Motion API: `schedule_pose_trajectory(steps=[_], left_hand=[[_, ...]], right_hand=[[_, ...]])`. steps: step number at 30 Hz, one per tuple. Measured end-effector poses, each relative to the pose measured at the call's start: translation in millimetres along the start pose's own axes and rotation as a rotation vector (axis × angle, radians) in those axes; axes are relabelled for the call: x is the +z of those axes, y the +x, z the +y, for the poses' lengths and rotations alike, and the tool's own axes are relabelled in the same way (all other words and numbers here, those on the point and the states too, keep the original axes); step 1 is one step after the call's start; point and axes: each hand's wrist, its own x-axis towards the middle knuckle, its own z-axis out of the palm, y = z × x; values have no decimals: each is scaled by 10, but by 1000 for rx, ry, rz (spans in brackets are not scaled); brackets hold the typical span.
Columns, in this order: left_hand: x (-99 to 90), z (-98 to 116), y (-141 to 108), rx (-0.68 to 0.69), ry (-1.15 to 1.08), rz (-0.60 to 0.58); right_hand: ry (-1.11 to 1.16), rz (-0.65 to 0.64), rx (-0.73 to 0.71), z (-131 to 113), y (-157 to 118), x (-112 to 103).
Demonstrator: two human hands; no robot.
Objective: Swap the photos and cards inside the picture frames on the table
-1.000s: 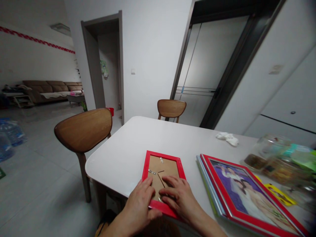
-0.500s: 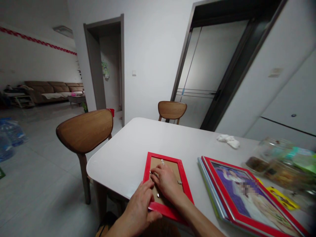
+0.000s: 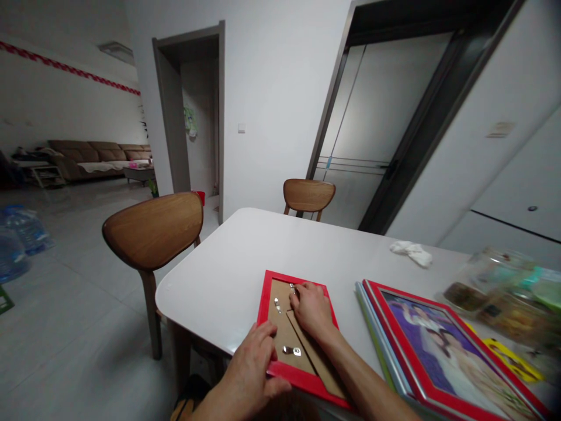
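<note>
A red picture frame (image 3: 264, 298) lies face down at the near edge of the white table, showing its brown backing board (image 3: 280, 330) with a stand flap (image 3: 309, 351). My left hand (image 3: 252, 365) is closed round the frame's near left corner, thumb on the front edge. Near the far edge, my right hand (image 3: 313, 310) has its fingers curled at a small metal clip (image 3: 293, 287), partly covering it. Two more metal pieces show on the board: a left clip (image 3: 277, 304) and a near hanger (image 3: 291, 351). The frame's right side is partly hidden by my right forearm.
To the right, a stack of frames has a red-framed photo (image 3: 438, 345) on top. Beyond it are clear food containers (image 3: 504, 286), a yellow packet (image 3: 512, 359) and a crumpled white tissue (image 3: 412, 252). Wooden chairs (image 3: 158, 225) stand round the white table (image 3: 210, 263).
My right hand has moved from the middle of the backing board towards its far right, uncovering the left clip and the stand flap. My left hand stays on the frame's corner.
</note>
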Motion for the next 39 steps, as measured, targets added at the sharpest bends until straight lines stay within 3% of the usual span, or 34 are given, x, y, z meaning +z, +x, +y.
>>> schedule_pose_trajectory(steps=[7, 11, 19, 27, 32, 39], left_hand=[[35, -77, 7, 21, 4, 17], [10, -53, 13, 16, 15, 5], [-40, -27, 13, 30, 18, -16], [-64, -9, 19, 27, 35, -31], [-60, -32, 10, 15, 31, -47], [-30, -51, 15, -18, 25, -47]], right_hand=[[28, -1, 15, 41, 32, 41], [75, -15, -25, 97, 11, -44], [138, -156, -100, 501, -414, -349], [106, -56, -31, 432, -432, -226], [105, -45, -64, 441, -466, -317], [116, -85, -92, 172, -749, -323]])
